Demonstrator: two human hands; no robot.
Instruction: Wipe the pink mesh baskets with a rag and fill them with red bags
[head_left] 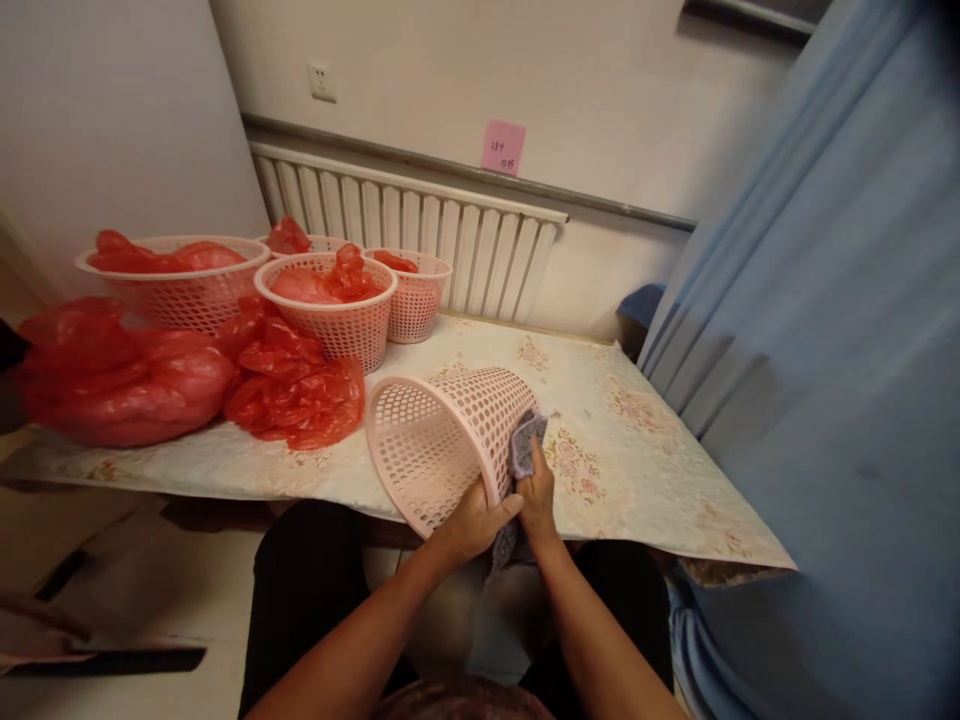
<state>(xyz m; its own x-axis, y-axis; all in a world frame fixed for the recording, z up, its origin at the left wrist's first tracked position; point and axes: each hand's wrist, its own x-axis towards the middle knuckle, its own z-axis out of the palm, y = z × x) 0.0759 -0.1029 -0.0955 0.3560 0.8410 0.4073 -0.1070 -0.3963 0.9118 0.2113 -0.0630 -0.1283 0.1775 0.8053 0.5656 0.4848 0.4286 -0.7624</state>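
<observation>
A pale pink plastic basket [499, 400] with a mesh of round holes lies tilted on its side at the table's front edge, its mouth facing left and toward me. My left hand [474, 520] grips its rim, thumb outside and fingers inside the mouth. My right hand [537, 495] holds a grey cloth [528, 442] against the basket's outer wall on the right side. Part of the cloth hangs down below the hand, between my wrists. The fingers inside the basket are partly hidden by the rim.
Several similar baskets [330, 322] holding red plastic bags stand at the back left. A full red bag [135, 375] and a crumpled red bag [300, 395] lie before them on the flowered tablecloth [637, 480]. A radiator [420, 215] is behind; a blue curtain [810, 350] hangs right.
</observation>
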